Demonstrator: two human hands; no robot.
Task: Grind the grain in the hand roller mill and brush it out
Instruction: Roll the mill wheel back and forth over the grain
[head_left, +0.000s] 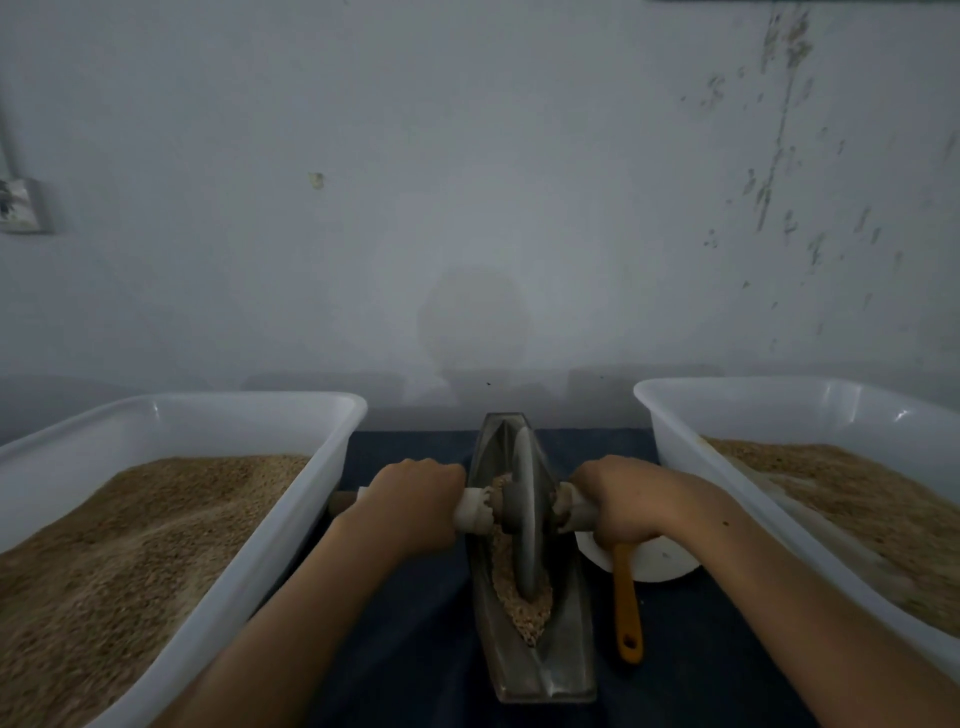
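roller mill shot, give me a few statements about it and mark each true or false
1. Both hands grip the axle handles of the roller wheel, the left hand on one side and the right hand on the other. True.
2. The metal trough under the wheel is empty. False: crushed grain lies in it.
3. A white tub of grain stands on each side of the mill. True.
4. The right hand holds the orange-handled brush. False: the brush lies on the dark cloth beside the trough.
5. The wheel lies flat on its side. False: it stands upright on edge in the trough.
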